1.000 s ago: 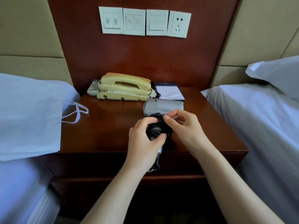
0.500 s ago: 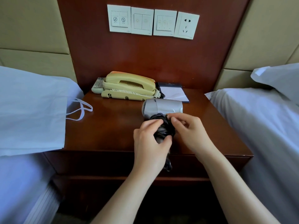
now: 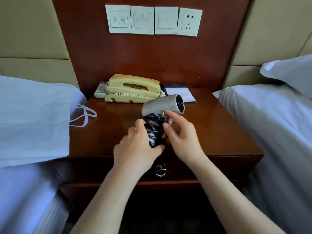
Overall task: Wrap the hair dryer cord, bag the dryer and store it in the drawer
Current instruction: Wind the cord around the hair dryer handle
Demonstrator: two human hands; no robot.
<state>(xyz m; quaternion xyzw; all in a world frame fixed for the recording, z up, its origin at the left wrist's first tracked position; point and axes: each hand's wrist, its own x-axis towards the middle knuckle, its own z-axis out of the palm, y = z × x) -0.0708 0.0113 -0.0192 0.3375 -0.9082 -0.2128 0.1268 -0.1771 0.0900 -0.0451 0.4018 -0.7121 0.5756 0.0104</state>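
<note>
A silver hair dryer (image 3: 160, 105) is held above the wooden nightstand (image 3: 219, 132), its barrel pointing right and away. Its black cord (image 3: 154, 129) is wound around the handle. My left hand (image 3: 136, 149) grips the wrapped handle from the left. My right hand (image 3: 182, 139) pinches the plug end of the cord beside the handle. A white bag (image 3: 33, 122) with ribbon handles lies on the bed at the left. The closed drawer (image 3: 219, 168) with a metal ring pull (image 3: 160, 172) is below the nightstand top.
A cream telephone (image 3: 133, 89), a remote control (image 3: 100, 89) and a notepad in a dark folder (image 3: 182, 93) sit at the back of the nightstand. White beds flank both sides, with a pillow (image 3: 290, 71) at the right. Wall switches and a socket (image 3: 189, 22) hang above.
The dryer has been lifted and turned, so its barrel end now faces right. My right hand moved up to the plug by the handle. The view shifted and the drawer pull appeared.
</note>
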